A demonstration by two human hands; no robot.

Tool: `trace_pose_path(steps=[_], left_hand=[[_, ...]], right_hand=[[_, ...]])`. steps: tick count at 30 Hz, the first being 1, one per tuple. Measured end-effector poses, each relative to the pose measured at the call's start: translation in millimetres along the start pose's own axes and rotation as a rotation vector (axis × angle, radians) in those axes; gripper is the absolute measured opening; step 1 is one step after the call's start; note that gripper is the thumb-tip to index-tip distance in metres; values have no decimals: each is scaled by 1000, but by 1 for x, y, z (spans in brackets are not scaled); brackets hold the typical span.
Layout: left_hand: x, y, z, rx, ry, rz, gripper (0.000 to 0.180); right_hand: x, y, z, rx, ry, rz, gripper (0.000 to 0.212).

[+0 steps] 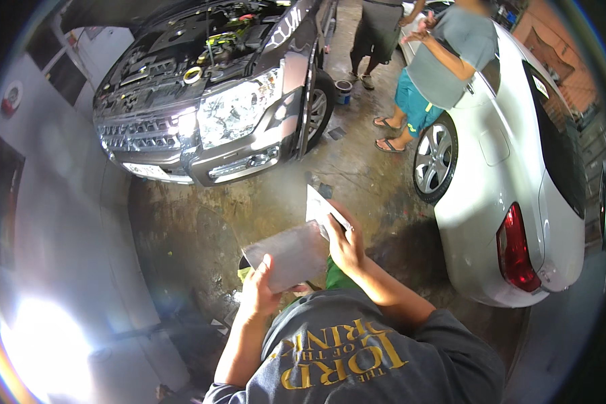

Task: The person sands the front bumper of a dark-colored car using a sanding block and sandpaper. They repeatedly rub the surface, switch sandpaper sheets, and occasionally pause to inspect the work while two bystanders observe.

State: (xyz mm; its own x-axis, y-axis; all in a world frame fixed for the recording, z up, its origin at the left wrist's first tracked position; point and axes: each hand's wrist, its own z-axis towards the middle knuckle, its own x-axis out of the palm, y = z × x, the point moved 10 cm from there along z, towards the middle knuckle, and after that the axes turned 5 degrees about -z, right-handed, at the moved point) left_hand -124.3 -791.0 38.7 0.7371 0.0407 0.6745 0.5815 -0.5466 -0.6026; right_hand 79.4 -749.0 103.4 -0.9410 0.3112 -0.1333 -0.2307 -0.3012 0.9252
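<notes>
My left hand (258, 288) grips the left edge of a flat grey rectangular sheet (289, 257), thumb on top. It looks like sandpaper, though its grit is too fine to make out. In my right hand (347, 248) is a white flat piece (320, 207) with a pointed corner, pinched between thumb and fingers. It seems thin and folded, but its kind is not plain. The white piece meets or overlaps the grey sheet's right end; whether they are joined I cannot tell. Both hands are in front of my body, above the floor.
Ahead on the left stands a dark car (242, 158) with its engine bay exposed and a tape roll (192, 75) on its front. A white car (481, 175) is at the right. Two people stand between them, one in a grey shirt (451, 60), near a paint can (343, 92).
</notes>
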Motion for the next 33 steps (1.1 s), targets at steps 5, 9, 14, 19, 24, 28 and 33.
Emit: trace_pose_path(steps=[5, 9, 14, 19, 24, 28, 33], left_hand=[[-22, -31, 18, 31, -22, -78, 44], [-11, -28, 10, -102, 154, 51, 47], [15, -56, -9, 210, 71, 1138, 50], [78, -71, -31, 794, 144, 1699, 59], [87, -57, -40, 723, 195, 1644, 51], [62, -47, -33, 400, 69, 1373, 41], [58, -22, -30, 395, 79, 1273, 36]], right_hand=[[-4, 85, -44, -474, 136, -81, 31], [-14, 53, -21, -329, 75, -35, 27], [-23, 68, 19, -235, 232, -263, 11], [19, 134, -25, -557, 574, -541, 26], [-20, 30, 31, -134, 214, -573, 25], [-49, -54, 57, 64, -38, -118, 55], [-21, -94, 56, 444, 10, -35, 51]])
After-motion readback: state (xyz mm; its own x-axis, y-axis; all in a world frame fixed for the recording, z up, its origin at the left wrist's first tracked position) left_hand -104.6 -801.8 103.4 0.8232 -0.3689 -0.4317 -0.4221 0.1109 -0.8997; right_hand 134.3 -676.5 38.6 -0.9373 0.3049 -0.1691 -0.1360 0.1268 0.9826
